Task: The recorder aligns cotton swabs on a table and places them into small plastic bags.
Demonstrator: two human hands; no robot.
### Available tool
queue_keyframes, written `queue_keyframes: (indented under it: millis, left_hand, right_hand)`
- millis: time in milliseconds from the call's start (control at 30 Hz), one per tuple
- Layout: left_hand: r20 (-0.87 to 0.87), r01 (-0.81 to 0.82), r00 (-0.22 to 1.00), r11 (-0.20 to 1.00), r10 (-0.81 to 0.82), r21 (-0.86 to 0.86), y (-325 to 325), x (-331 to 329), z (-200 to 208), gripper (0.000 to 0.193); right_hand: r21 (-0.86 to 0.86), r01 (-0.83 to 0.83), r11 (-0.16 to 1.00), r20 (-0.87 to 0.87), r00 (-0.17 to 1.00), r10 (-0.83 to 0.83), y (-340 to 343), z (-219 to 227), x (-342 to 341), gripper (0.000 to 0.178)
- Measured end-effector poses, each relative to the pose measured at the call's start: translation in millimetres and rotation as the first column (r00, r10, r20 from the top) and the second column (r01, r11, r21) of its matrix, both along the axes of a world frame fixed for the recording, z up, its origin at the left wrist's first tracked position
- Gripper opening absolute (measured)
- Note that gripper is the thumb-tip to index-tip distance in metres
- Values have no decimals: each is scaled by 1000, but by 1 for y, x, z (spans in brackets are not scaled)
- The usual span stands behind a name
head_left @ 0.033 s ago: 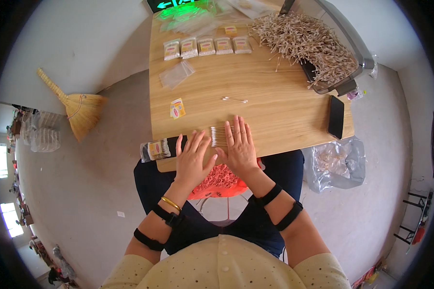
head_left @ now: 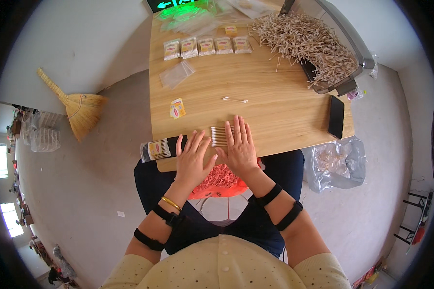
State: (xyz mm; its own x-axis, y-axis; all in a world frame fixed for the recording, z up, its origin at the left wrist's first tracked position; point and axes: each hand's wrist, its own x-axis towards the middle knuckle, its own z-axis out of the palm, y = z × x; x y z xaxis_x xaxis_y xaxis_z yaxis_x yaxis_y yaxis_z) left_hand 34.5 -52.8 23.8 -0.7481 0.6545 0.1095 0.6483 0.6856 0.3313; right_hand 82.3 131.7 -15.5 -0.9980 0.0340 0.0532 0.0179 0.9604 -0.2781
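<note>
A row of cotton swabs (head_left: 218, 137) lies side by side near the table's front edge. My right hand (head_left: 241, 150) rests flat on the right part of this row with its fingers stretched out, hiding some of the swabs. Just left of the row is my left hand (head_left: 192, 156), fingers extended and slightly apart, holding nothing. Its fingertips are over or beside a black strip (head_left: 179, 143). At the strip's left end lies a clear bag of cotton swabs (head_left: 157, 149) with a yellow-and-white card. Two loose swabs (head_left: 235, 99) lie farther back.
Several packed swab bags (head_left: 206, 46) line the back left, with clear empty bags (head_left: 177, 74) and small printed cards (head_left: 177, 109) nearer. A grey bin (head_left: 366, 58) spills loose swabs (head_left: 308, 45). A phone (head_left: 336, 117) lies right; a red bag (head_left: 219, 182) sits below the front edge.
</note>
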Motion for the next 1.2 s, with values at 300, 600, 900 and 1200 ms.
queue_keyframes:
  millis: [300, 600, 900, 1200]
  left_hand:
    - [-5, 40, 999, 998, -40, -50, -3, -3, 1, 55]
    - [13, 43, 999, 998, -42, -51, -3, 4, 2, 57]
    - [-3, 44, 999, 997, -45, -67, -7, 6, 2, 59]
    - [46, 53, 998, 997, -50, -62, -3, 11, 0, 70]
  right_hand:
    - [33, -3, 999, 9, 1000, 3, 0, 0, 0, 88]
    - [54, 3, 999, 31, 1000, -4, 1, 2, 1, 87]
    - [54, -2, 999, 35, 999, 1, -1, 4, 0, 88]
    - [36, 3, 999, 23, 1000, -4, 1, 2, 0, 88]
